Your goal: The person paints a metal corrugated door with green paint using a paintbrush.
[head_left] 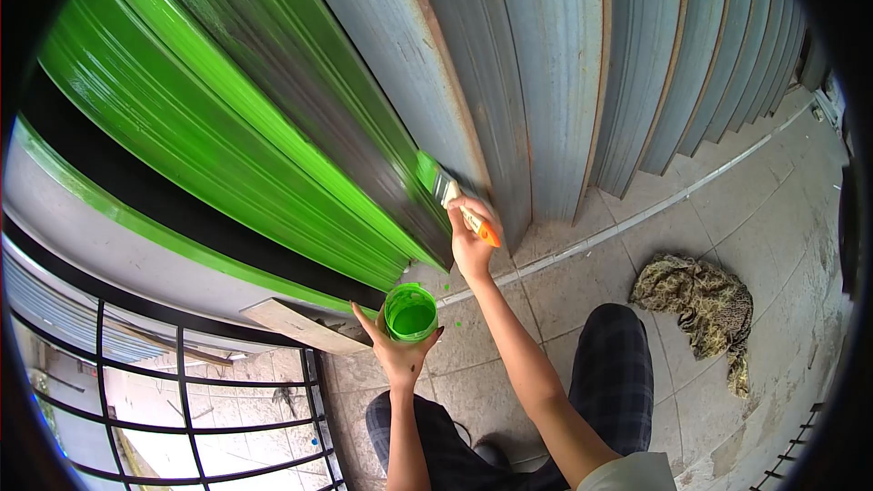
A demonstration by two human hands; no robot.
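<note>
My right hand [471, 235] grips a paintbrush [479, 221] with a cream and orange handle. Its green-coated bristles touch a folding metal door [555, 64], low on a panel where wet green meets bare grey. In my left hand [397, 355] is a small tub of green paint [411, 313], held from below and around its side near the floor. Green paint coats the tub's rim and inside. Dark spots mark my left wrist. The door's left panels [209, 155] are glossy green; those to the right are grey with rusty edges.
A crumpled patterned cloth [696, 309] lies on the tiled floor [591, 273] to the right. A narrow metal floor track [655, 209] runs below the door. At the left stand a wooden board [305, 327] and a black metal grille [186, 382]. Green drips spot the tiles near the tub.
</note>
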